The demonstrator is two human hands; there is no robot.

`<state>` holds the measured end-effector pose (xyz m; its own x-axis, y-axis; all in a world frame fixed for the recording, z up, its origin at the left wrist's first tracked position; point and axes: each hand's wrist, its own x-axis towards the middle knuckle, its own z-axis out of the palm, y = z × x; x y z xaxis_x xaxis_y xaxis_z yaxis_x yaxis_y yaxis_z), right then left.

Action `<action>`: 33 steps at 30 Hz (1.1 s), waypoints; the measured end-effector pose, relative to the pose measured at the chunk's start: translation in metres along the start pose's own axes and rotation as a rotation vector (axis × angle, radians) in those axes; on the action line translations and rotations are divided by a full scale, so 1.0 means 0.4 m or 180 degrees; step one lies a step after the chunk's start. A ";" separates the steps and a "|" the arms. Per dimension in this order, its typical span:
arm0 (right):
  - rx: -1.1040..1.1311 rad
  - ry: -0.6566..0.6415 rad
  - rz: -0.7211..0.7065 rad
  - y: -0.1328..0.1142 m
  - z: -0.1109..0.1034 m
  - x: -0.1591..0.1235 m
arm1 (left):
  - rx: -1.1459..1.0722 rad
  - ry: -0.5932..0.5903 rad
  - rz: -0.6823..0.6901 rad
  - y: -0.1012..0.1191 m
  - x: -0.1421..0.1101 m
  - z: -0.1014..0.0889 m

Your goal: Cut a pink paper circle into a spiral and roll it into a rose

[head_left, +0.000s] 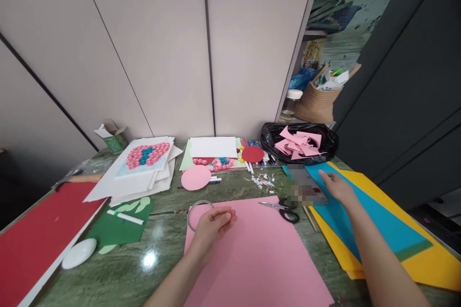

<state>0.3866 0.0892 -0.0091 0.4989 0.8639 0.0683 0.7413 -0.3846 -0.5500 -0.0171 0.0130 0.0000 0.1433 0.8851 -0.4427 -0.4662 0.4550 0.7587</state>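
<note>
My left hand (211,228) hovers above a large pink paper sheet (259,254), thumb and fingers closed on a small pink piece (229,216), mostly hidden by the fingertips. A metal ring (190,218) lies by that hand on the sheet's top left corner. At the sheet's top right are scissors (288,212) with black handles. My right hand (336,186) is over blue paper (355,220), its fingers apart and empty. Just left of it lies a flat grey, phone-like object (308,184), partly blurred.
A black bag-lined container (264,141) holds pink scraps. Paper clippings (262,181) lie in front of it. Further left are a pink paper oval (196,178), a red disc (252,154), a picture with pink balls (147,156), green paper (124,228), a white mouse (79,253) and a red board (43,235).
</note>
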 end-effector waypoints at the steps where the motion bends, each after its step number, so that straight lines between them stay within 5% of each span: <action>1: 0.0052 0.0125 -0.0029 -0.027 -0.002 -0.013 | -0.0007 -0.0016 -0.0012 -0.001 0.000 0.000; 3: 0.0229 0.0292 -0.0236 -0.097 0.006 -0.057 | -0.0040 -0.0045 -0.0023 -0.005 -0.002 -0.001; 6: 0.0664 0.0020 -0.0898 -0.225 0.051 -0.179 | -0.0089 -0.0070 -0.0004 -0.013 -0.008 0.000; 10: 0.1175 -0.1053 -0.1742 -0.360 0.129 -0.389 | 0.0179 -0.0161 0.0121 -0.031 -0.014 0.006; 13: 0.2027 -0.2287 -0.1711 -0.395 0.163 -0.487 | 0.0485 -0.0356 0.0328 -0.047 -0.014 0.011; 20: 0.2905 -0.3055 -0.1271 -0.386 0.191 -0.468 | 0.0363 -0.0359 0.0418 -0.066 -0.006 0.009; 33: 0.2491 -0.2490 -0.1401 -0.391 0.201 -0.474 | 0.0077 -0.0189 0.0265 -0.055 -0.026 0.022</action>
<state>0.1400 0.0117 -0.0027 -0.3405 0.9403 0.0013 0.1695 0.0627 -0.9835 -0.0007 -0.0055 -0.0080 0.1568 0.9239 -0.3491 -0.4574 0.3812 0.8034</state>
